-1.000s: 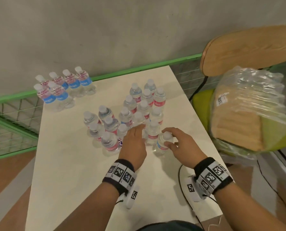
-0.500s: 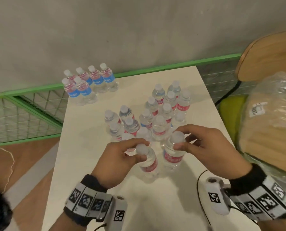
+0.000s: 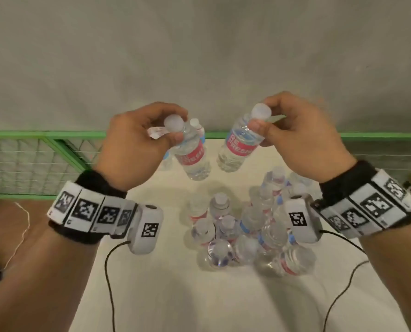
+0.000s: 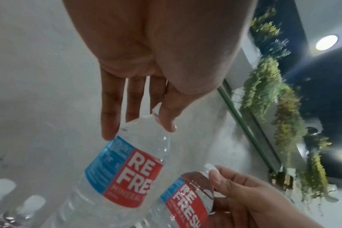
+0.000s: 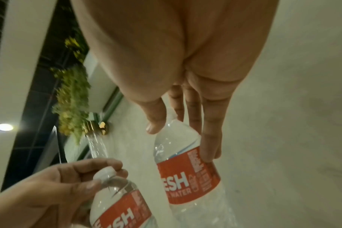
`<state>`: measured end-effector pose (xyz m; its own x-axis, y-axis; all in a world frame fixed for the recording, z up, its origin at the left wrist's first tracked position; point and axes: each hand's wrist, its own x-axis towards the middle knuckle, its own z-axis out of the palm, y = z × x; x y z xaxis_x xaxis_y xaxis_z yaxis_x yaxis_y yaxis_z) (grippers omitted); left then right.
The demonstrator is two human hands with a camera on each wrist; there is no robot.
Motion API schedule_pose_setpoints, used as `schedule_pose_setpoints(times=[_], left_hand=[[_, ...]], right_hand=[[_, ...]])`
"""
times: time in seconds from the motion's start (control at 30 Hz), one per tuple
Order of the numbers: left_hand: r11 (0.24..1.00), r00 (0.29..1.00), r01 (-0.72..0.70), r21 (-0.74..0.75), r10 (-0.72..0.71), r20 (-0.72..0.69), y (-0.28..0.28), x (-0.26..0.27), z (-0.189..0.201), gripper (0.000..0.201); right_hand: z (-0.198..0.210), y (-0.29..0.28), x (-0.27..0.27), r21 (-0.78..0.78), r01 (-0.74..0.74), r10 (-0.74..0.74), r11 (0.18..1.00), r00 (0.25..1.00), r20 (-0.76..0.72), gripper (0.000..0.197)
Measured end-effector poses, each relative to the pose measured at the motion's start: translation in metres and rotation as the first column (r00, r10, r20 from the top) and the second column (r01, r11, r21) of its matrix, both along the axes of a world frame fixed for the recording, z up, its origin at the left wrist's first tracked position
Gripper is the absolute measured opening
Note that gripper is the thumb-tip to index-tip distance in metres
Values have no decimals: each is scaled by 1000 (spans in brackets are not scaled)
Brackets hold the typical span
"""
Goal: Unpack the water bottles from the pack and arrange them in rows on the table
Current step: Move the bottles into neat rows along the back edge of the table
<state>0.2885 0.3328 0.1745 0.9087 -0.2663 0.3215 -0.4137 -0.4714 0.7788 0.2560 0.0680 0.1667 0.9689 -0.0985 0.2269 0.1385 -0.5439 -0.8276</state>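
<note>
My left hand [image 3: 151, 130] pinches the neck of a clear water bottle [image 3: 192, 156] with a red and blue label, and it hangs tilted above the table. My right hand [image 3: 293, 125] pinches the cap end of a second such bottle [image 3: 238, 147], held at the same height and leaning toward the first. The left wrist view shows the left bottle [image 4: 125, 174] under my fingers and the right bottle [image 4: 185, 200] beside it. Below, a loose cluster of several bottles [image 3: 245, 226] stands on the white table [image 3: 166, 295]. More bottles [image 3: 197, 125] peek out behind my left hand.
A green rail [image 3: 43, 134] with wire mesh runs along the table's far edge, in front of a grey wall. Thin black cables [image 3: 108, 271] hang from both wrist devices over the near part of the table. Brown floor lies to the left.
Both hands have lifted their bottles off the table, up and away from the cluster. The head view has tilted, so the chair and plastic wrap at right have left the picture.
</note>
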Motion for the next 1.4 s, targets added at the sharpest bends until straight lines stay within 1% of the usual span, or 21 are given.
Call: schedule_pose_setpoints(times=[0.03,0.1,0.17,0.2,0.27,0.33,0.4,0.5,0.6,0.67,0.83,1.0,1.2,1.33,1.4], left_hand=[[1000,1000,-5,25,5,-12,-2,17,-7,28],[995,998,17,100,-10,-65,-10,50,-28,27],[977,993,54,207,-30,-115,-19,80,-54,27],[959,992,79,274,-47,-120,-24,93,-67,26],[909,989,128,396,-89,-115,-33,113,-92,25],[859,984,171,483,-120,-135,-40,128,-115,28],[820,976,207,534,-135,-170,-49,137,-135,33],[793,972,228,565,-152,-178,-61,150,-154,35],[784,976,214,583,-149,-158,-74,163,-161,36],[769,978,209,604,-154,-142,-83,171,-163,37],[759,982,189,623,-160,-102,-97,189,-167,41],[782,990,142,607,-115,-84,-98,205,-165,42],[783,995,95,614,-84,-47,-104,217,-158,40],[790,993,114,602,-112,-41,-105,219,-159,40],[774,989,145,616,-139,-59,-104,218,-159,42]], right_hand=[[-9,0,21,-30,1,-2,1000,1000,-15,23],[-30,1,58,-188,0,-13,982,998,-67,23],[-52,3,86,-366,-40,-15,930,989,-147,29],[-63,5,97,-421,-71,-16,904,979,-201,31],[-82,6,112,-492,-131,-31,861,951,-309,34],[-99,5,121,-540,-182,-52,822,920,-388,35],[-111,4,129,-571,-237,-52,786,895,-443,33],[-120,2,143,-607,-291,-50,740,876,-480,34],[-123,-1,159,-659,-289,-70,694,884,-462,36],[-125,-3,169,-674,-275,-78,686,893,-443,37],[-131,1,195,-663,-234,-96,711,902,-422,37],[-135,6,207,-645,-173,-122,744,914,-386,40],[-136,5,218,-645,-160,-139,747,912,-387,35],[-137,2,219,-644,-147,-154,750,909,-387,34],[-136,2,220,-653,-159,-150,741,908,-391,30]])
